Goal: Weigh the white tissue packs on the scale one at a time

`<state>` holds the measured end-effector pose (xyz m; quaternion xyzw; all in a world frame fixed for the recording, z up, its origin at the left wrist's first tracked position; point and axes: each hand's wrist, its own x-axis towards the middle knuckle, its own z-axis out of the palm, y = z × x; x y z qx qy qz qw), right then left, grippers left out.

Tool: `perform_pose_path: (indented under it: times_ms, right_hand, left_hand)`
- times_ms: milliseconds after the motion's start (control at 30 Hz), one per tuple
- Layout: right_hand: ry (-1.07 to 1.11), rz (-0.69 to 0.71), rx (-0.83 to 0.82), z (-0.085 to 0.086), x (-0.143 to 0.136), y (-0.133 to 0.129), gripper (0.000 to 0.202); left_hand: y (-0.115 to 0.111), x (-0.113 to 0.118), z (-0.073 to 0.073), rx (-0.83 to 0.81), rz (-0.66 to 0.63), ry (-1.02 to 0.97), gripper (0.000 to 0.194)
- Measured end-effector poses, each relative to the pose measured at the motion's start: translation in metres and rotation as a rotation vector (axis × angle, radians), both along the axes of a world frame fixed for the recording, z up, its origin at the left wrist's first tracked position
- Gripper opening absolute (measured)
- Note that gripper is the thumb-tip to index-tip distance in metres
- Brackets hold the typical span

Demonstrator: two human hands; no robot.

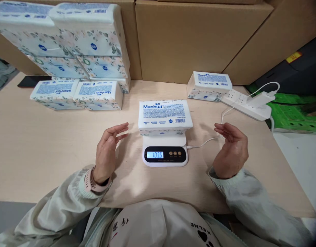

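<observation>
A white and blue tissue pack (165, 115) marked Manhua lies flat on the plate of a white digital kitchen scale (165, 161). The scale's lit display reads 103.5. To the left of the pack, my left hand (106, 152) is raised with its fingers stretched out, holding nothing. My right hand (230, 151) hovers on the other side, farther from the pack, also empty with fingers extended. Neither hand touches the pack or the scale. A white cable (205, 142) runs into the scale's right side.
Stacked tissue packs (93, 44) stand at the back left, with two more packs (96, 94) in front. Another tissue pack (209, 85) sits back right beside a white power strip (246, 104). Cardboard boxes (189, 41) line the table's rear. A dark flat object (31, 81) lies far left.
</observation>
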<state>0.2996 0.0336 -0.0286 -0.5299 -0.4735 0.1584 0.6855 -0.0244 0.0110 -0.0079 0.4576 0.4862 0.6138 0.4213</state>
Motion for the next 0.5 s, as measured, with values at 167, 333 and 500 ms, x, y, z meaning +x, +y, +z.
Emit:
perform_pose_path:
  times_ms: [167, 333, 500]
  right_hand:
    - [0.0, -0.003, 0.018, -0.0013, 0.0005, 0.0012, 0.05]
    - [-0.004, 0.0, 0.015, -0.001, -0.0001, 0.0013, 0.049]
    - [-0.002, -0.006, 0.006, 0.0002, -0.0007, 0.0, 0.048]
  left_hand:
    - [-0.0003, -0.0003, 0.0001, 0.003, -0.006, 0.0, 0.041]
    - [-0.0002, 0.0006, 0.0012, -0.007, 0.006, 0.004, 0.042]
    - [-0.0004, -0.0002, 0.0013, -0.005, 0.0, 0.007, 0.042]
